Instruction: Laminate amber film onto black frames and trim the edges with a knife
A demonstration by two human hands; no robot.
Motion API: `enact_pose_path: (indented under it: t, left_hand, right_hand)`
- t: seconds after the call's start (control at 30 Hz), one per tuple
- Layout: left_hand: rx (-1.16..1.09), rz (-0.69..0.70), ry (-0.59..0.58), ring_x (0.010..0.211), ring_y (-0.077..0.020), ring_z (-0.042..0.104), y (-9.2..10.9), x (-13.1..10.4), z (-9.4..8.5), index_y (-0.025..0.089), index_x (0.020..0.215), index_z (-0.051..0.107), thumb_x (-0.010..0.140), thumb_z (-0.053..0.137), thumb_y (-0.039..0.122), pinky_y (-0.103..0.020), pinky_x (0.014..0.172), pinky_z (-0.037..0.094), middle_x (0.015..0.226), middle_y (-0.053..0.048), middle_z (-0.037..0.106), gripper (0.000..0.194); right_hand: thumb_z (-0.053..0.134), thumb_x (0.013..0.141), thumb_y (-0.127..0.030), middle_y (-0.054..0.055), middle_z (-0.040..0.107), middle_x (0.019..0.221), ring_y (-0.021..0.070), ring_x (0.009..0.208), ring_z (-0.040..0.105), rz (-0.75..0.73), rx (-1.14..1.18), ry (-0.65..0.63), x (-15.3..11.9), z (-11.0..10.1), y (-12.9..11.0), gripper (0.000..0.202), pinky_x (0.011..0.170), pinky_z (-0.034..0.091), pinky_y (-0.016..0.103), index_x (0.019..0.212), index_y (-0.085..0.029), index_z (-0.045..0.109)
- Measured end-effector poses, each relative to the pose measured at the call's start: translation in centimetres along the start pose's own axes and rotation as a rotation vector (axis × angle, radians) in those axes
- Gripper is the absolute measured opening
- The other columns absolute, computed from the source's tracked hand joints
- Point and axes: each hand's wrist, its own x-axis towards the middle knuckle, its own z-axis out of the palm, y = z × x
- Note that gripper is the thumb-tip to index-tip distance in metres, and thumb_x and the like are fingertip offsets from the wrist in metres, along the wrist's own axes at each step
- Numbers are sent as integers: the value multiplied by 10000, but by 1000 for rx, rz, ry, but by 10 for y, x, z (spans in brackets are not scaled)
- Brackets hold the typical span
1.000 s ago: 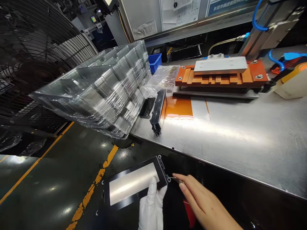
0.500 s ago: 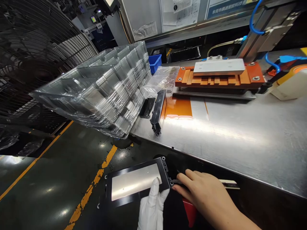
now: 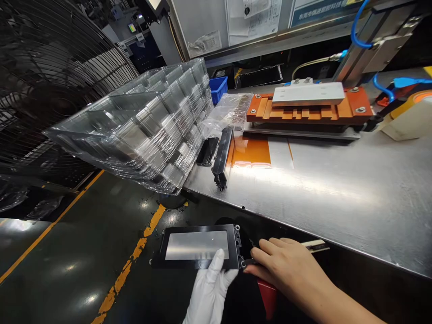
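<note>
My left hand [image 3: 209,288], in a white glove, grips a black plastic frame part [image 3: 199,264] by its near edge, with the thumb on top. A shiny metal plate [image 3: 195,245] fills the middle of this part, and small rings show at its corners. My bare right hand [image 3: 283,265] is closed around a slim knife-like tool [image 3: 315,246]. Its pale rear end sticks out behind the hand, and its dark tip meets the near right corner of the frame part. The fingers hide the middle of the tool.
Clear plastic trays [image 3: 158,126] stand stacked at the left of the metal bench [image 3: 320,193]. Beside them lie a phone [image 3: 207,151] and another black part [image 3: 223,155]. An orange press fixture [image 3: 307,110] sits behind, with a tape roll [image 3: 410,117] at right. A fan [image 3: 57,90] stands far left.
The frame part has turned a little to lie more level and shifted slightly right, and its plate now looks duller. My right hand and the tool have tilted slightly, still at the corner.
</note>
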Motion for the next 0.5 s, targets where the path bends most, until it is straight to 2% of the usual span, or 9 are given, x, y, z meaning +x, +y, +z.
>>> enact_pose_path:
  t: [0.17, 0.33, 0.5]
  left_hand:
    - [52, -60, -155, 910, -220, 718, 4, 3, -5, 53, 928, 733, 833, 695, 168, -230, 798, 593, 917, -132, 740, 154]
    - [65, -23, -124, 735, -144, 703, 3, 4, -10, 87, 804, 741, 790, 742, 165, -203, 732, 595, 792, -72, 728, 79]
    - [14, -57, -143, 825, -177, 718, 4, 5, -8, 112, 868, 742, 787, 736, 137, -218, 718, 604, 916, -79, 737, 85]
  right_hand:
    - [227, 1025, -496, -26, 531, 555, 152, 462, 489, -18, 14, -5, -1, 3, 1, 532, 496, 269, 321, 669, -233, 521]
    - [180, 1033, -472, -15, 543, 555, 156, 459, 513, -19, 4, -27, -2, 3, 0, 563, 493, 269, 328, 665, -228, 529]
    - [188, 1034, -477, -22, 535, 539, 154, 450, 503, -58, -6, -20, -3, 4, 2, 566, 499, 264, 328, 643, -228, 513]
